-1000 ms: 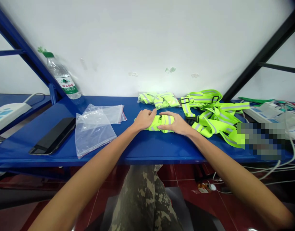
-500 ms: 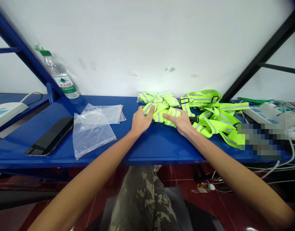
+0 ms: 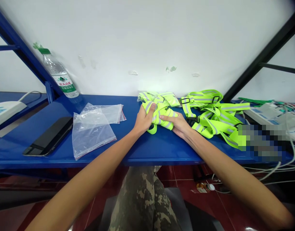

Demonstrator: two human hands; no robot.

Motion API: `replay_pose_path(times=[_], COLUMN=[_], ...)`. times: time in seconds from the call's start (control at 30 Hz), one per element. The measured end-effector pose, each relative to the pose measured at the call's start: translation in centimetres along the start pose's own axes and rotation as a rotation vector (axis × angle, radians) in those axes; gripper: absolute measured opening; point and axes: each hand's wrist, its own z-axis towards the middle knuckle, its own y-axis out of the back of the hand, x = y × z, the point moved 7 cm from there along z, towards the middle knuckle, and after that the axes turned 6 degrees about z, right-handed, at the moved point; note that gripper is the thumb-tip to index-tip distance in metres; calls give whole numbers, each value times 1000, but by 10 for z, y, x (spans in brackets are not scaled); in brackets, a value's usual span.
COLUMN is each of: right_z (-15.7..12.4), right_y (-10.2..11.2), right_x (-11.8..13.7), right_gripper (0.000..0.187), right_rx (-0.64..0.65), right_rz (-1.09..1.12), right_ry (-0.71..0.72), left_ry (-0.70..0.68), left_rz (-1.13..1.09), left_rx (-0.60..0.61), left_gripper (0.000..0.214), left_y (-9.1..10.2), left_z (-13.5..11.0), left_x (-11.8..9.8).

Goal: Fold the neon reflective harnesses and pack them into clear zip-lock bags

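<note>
A neon yellow reflective safety vest point(image 3: 161, 115), loosely bunched with silver stripes, lies on the blue metal shelf point(image 3: 128, 150). My left hand point(image 3: 144, 119) grips its left side, fingers curled over the fabric. My right hand point(image 3: 175, 124) holds its right side, fingers reaching across the top. A strap loop hangs below the bundle near my left wrist. Just behind it, a flatter folded vest point(image 3: 170, 98) lies against the wall, touching the bundle. Part of the held vest is hidden by my hands.
A tangled pile of yellow vests with black buckles point(image 3: 213, 112) lies to the right. On the left are a clear zip bag point(image 3: 93, 133), a black tablet point(image 3: 48, 136) and a water bottle point(image 3: 59, 77). A power strip point(image 3: 269, 115) and cables sit at far right.
The vest was a tight fold under my palms and now is looser and bunched. My hands have drawn closer and curled around it, and a strap loop now hangs out below.
</note>
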Motion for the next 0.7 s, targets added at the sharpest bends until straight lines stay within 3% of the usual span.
replay_pose_path(times=[0.13,0.33,0.4,0.53,0.6,0.7], right_z=[-1,3,4,2,0,-3], right_y=[1,15,17,13,11,10], right_x=[2,11,15,15,13,9], right_gripper=[56,53,53,50,47,46], right_rx=[23,-67,-50,23,36,39], right_rz=[23,66,77,57,50,25], right_ry=[-10,88,96,22,-11,-52], left_ry=[-26,90,120,76,12,-179], left_rz=[-124,-252,-253,-6,127,268], left_rx=[109,456,501,595,543,313], left_gripper=[61,105,94,38,26,29], left_y=[-5,-15,-16,-24,-25,-15], left_z=[0,-8,-8,-9,-7,0], left_x=[-9,-6,-2,7,11,7])
